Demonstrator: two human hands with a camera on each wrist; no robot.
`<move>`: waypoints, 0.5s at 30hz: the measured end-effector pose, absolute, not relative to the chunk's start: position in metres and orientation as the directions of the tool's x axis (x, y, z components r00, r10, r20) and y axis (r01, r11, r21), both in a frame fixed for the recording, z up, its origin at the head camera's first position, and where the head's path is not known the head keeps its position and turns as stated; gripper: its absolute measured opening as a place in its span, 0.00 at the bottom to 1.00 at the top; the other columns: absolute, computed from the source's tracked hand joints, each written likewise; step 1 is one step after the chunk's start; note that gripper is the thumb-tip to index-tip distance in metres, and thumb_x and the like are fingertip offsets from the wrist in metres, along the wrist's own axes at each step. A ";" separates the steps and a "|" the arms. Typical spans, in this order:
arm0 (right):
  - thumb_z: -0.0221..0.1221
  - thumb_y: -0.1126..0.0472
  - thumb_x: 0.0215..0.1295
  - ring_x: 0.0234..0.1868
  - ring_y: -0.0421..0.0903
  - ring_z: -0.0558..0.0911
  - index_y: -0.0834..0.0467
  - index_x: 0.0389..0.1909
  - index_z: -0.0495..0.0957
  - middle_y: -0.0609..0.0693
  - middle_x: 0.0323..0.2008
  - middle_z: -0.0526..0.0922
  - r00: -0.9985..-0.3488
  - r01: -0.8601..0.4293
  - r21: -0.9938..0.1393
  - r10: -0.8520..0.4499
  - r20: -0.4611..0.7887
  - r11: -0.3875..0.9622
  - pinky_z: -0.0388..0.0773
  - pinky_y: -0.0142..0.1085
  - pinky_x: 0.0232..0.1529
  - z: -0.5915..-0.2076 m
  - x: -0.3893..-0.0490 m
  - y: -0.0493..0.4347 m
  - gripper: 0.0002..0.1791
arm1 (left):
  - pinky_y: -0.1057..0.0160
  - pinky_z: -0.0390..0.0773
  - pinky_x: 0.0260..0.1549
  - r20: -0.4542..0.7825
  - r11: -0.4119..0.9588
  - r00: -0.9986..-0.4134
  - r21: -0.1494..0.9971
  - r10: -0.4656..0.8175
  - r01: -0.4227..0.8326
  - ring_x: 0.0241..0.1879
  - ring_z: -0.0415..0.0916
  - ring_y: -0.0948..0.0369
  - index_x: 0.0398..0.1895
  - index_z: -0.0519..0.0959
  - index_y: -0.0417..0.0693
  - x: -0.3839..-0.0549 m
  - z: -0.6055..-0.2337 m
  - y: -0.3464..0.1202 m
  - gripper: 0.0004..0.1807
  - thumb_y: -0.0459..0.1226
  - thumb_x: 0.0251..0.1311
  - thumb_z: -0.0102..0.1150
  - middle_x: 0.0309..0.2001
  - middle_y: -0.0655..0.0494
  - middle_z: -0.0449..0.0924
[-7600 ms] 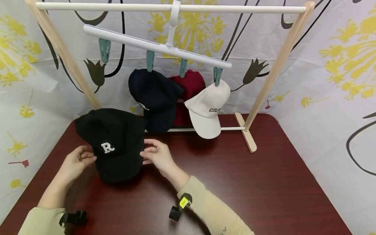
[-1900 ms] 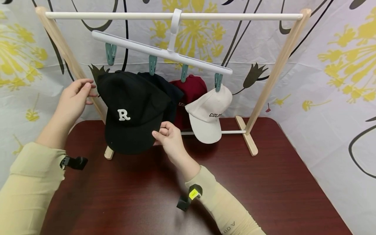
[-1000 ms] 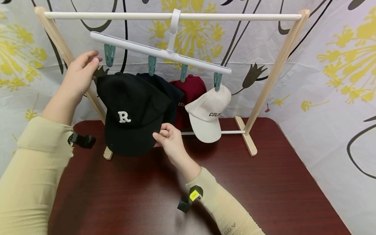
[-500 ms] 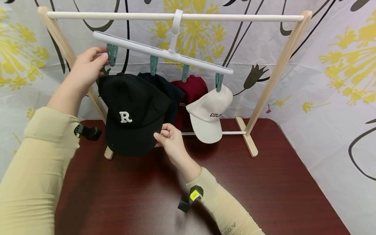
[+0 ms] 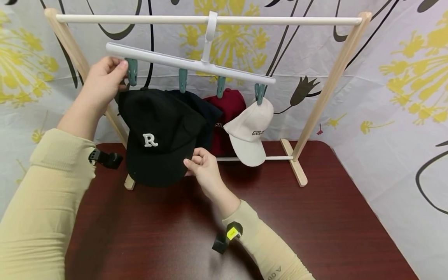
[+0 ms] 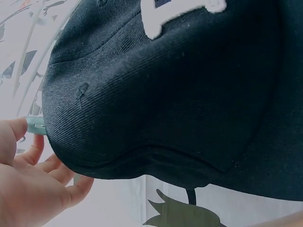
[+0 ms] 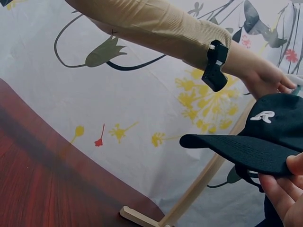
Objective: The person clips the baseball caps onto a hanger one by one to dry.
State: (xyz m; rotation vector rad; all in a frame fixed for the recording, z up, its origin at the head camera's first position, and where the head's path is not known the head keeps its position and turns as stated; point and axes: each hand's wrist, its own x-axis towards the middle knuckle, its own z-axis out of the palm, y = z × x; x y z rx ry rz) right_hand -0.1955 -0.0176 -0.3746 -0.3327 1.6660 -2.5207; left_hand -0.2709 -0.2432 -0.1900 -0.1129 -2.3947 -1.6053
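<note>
My right hand pinches the brim edge of a black baseball cap with a white letter R, thumb on top and fingers beneath in the right wrist view. The cap is held up in front of the hanging caps. My left hand pinches the leftmost green clip of a white hanger, just above the cap's crown. In the left wrist view the thumb presses one side of this clip, whose lower end is hidden behind the cap. Whether the clip touches the cap cannot be told.
A navy cap, a red cap and a white cap hang from the other clips. The hanger hooks over the white rail of a wooden rack. Below is a dark red table.
Both hands earlier held the black cap lower; it has been raised. My left hand then went up to the leftmost clip and took hold; the hanger's left end dipped slightly and the white cap rose.
</note>
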 end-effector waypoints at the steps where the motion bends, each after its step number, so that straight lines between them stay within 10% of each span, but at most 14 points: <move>1: 0.55 0.80 0.61 0.22 0.43 0.80 0.67 0.36 0.70 0.53 0.27 0.82 -0.971 -0.034 -0.917 -0.205 0.125 -0.397 0.80 0.35 0.29 -0.375 -0.195 -0.018 0.08 | 0.70 0.71 0.43 0.258 0.372 -0.963 0.904 -0.080 0.211 0.47 0.67 0.64 0.48 0.69 0.52 -0.271 -0.190 -0.243 0.11 0.47 0.71 0.44 0.45 0.59 0.70; 15: 0.55 0.80 0.60 0.22 0.42 0.79 0.66 0.36 0.69 0.52 0.26 0.82 -0.972 -0.026 -0.909 -0.201 0.120 -0.417 0.80 0.34 0.28 -0.376 -0.192 -0.014 0.08 | 0.73 0.77 0.35 0.303 -0.046 -0.952 0.951 -0.035 0.305 0.41 0.81 0.61 0.44 0.71 0.42 -0.264 -0.189 -0.242 0.08 0.38 0.69 0.51 0.40 0.52 0.83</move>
